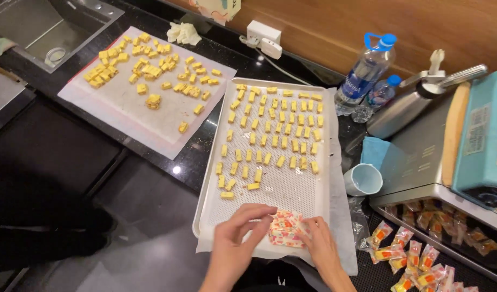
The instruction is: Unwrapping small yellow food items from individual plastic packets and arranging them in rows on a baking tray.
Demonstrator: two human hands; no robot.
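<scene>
Far left: steel sink set in the black counter, a small ring lying in its basin. Next right, a sheet of white paper carrying loose yellow candy pieces, bunched toward its far end, a few stacked. Crumpled white glove behind it, then a white plug adapter against the wood wall.

Centre: perforated white tray on paper lining, yellow candy blocks in rough rows over its far two thirds, near end mostly bare.

My left hand sits at the tray's near edge, fingers curled loosely, tips touching the stack of wrappers, thumb reaching over the top one. The wrappers are white with red-orange print, lying on the tray's near end between both my hands. My right hand is just beside them, fingers pinching the stack's right edge; how firm the pinch is, cannot tell.

Right of the tray: white cup, blue cloth, two clear water bottles with blue caps, a steel whipper bottle lying tilted. Far right: teal heat sealer on a steel stand, with wrapped candies in orange-white packets scattered on the black mat below.
</scene>
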